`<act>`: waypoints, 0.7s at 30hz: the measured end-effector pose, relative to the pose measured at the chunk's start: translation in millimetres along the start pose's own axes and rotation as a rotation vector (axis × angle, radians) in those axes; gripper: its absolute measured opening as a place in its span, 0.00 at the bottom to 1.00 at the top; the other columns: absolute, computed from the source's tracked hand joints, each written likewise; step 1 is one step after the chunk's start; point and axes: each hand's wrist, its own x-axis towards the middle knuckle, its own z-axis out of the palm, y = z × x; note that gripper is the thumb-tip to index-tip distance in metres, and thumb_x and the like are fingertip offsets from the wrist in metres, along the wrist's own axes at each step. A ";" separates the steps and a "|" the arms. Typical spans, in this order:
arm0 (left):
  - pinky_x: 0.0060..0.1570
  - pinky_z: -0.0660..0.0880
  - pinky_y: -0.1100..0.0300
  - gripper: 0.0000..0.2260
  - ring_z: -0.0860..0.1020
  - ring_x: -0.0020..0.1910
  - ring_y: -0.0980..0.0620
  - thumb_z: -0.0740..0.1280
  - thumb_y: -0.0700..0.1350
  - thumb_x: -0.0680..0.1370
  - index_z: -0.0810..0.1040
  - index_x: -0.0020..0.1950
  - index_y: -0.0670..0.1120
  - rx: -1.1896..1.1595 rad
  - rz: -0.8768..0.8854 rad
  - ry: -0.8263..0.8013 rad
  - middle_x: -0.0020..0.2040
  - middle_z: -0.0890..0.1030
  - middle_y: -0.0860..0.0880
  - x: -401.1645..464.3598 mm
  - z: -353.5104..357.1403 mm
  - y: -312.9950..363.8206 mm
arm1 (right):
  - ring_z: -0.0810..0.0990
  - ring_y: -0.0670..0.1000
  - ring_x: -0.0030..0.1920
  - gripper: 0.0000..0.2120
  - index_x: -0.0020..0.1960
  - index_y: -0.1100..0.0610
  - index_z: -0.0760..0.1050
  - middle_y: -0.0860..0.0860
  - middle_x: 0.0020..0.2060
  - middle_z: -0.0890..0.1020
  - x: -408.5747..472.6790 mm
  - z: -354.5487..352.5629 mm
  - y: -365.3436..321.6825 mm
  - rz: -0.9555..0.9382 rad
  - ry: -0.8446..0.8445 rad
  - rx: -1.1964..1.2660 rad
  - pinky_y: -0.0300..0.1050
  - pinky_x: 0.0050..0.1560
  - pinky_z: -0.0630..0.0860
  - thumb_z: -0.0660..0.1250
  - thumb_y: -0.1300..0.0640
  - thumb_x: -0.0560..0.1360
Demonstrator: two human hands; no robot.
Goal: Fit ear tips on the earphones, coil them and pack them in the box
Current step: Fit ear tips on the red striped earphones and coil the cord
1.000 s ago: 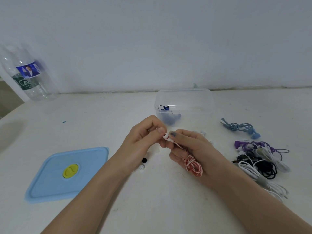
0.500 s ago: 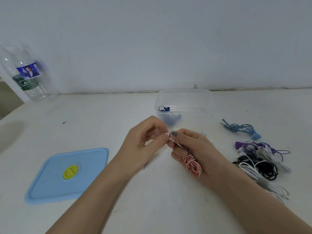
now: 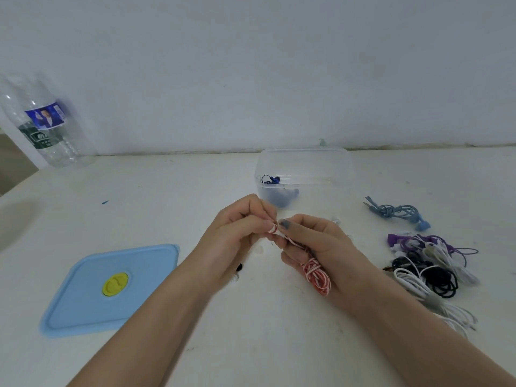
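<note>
The light is soft and even, a little cool, without hard glare. On the white worktop only weak shadows lie under the forearms. To the far left of the clear box, the bottle looks blurred and leans, bent by the wide lens. Near the box the picture is sharper.

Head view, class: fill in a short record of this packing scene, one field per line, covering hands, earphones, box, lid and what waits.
left hand: pinches the earbud end
right hand: holds the red-and-white earphones, cable bundled
clear box: open, blue earphones inside
blue lid: flat on the table, left of the hands
waiting earphones: tangled pile on the right
bottle: far left
</note>
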 end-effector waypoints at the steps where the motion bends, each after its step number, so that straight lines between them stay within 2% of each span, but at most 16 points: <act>1: 0.41 0.76 0.59 0.08 0.78 0.36 0.46 0.64 0.33 0.71 0.76 0.34 0.44 -0.007 -0.010 0.003 0.41 0.77 0.44 0.4 1.0 -0.3 | 0.67 0.45 0.23 0.09 0.34 0.59 0.79 0.55 0.31 0.77 0.2 -0.2 0.0 0.003 0.003 0.002 0.38 0.29 0.67 0.69 0.60 0.72; 4: 0.42 0.77 0.60 0.09 0.79 0.36 0.47 0.64 0.35 0.73 0.78 0.35 0.45 0.003 -0.008 0.012 0.41 0.78 0.45 0.3 2.4 -0.4 | 0.67 0.45 0.23 0.08 0.36 0.61 0.78 0.53 0.29 0.76 0.7 -0.5 -0.5 0.014 0.014 0.020 0.37 0.29 0.66 0.68 0.61 0.73; 6: 0.46 0.76 0.57 0.08 0.80 0.39 0.47 0.64 0.37 0.76 0.79 0.39 0.45 0.095 0.037 0.016 0.42 0.79 0.46 -1.8 2.0 -2.0 | 0.66 0.44 0.23 0.07 0.40 0.64 0.76 0.53 0.30 0.76 1.5 -0.9 -0.9 0.023 0.010 0.054 0.37 0.29 0.66 0.67 0.61 0.74; 9: 0.51 0.76 0.53 0.05 0.81 0.43 0.46 0.64 0.36 0.82 0.76 0.48 0.43 0.314 0.200 0.033 0.43 0.81 0.48 -6.9 1.3 -4.0 | 0.66 0.44 0.23 0.06 0.43 0.64 0.73 0.55 0.33 0.76 3.0 -2.5 -0.9 0.035 0.001 0.106 0.36 0.28 0.65 0.65 0.61 0.77; 14: 0.50 0.80 0.46 0.03 0.83 0.46 0.45 0.68 0.38 0.80 0.79 0.48 0.44 0.617 0.426 0.043 0.45 0.81 0.49 -7.4 -0.6 -4.7 | 0.65 0.44 0.24 0.09 0.40 0.62 0.72 0.54 0.33 0.75 2.4 -4.7 -2.1 0.039 -0.014 0.123 0.36 0.28 0.64 0.64 0.62 0.78; 18: 0.46 0.81 0.52 0.03 0.83 0.46 0.47 0.70 0.35 0.79 0.82 0.46 0.37 0.719 0.581 0.081 0.45 0.81 0.48 -4.9 -2.8 -9.0 | 0.65 0.43 0.24 0.08 0.40 0.62 0.72 0.52 0.31 0.75 1.7 -5.3 -1.7 0.043 -0.052 0.155 0.36 0.29 0.63 0.65 0.60 0.76; 21: 0.47 0.80 0.56 0.04 0.82 0.48 0.48 0.71 0.37 0.79 0.83 0.45 0.37 0.722 0.602 0.066 0.46 0.81 0.49 -2.4 -3.3 -11.7 | 0.64 0.43 0.24 0.09 0.38 0.60 0.74 0.52 0.31 0.73 2.2 -7.8 -2.0 0.041 -0.068 0.184 0.36 0.30 0.63 0.65 0.60 0.76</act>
